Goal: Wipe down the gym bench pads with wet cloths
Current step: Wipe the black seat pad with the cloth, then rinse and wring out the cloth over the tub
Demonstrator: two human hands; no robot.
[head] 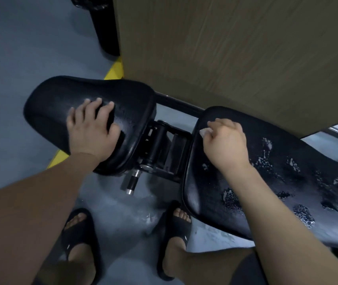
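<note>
The black seat pad [50, 103] lies at the left, and the long black back pad [287, 192], cracked and flaking, runs off to the right. My left hand [91, 130] rests on the seat pad with its fingers spread. Something dark shows between those fingers; I cannot tell whether it is a cloth. My right hand [224, 144] is curled at the back pad's near left end and pinches a small white cloth [205, 131] against the pad.
A black metal hinge and adjusting pin [132, 182] join the two pads. A large brown cardboard panel [236, 48] stands close behind the bench. Yellow floor tape [115, 72] runs under the seat. My feet in black slides [77, 239] stand on the grey floor.
</note>
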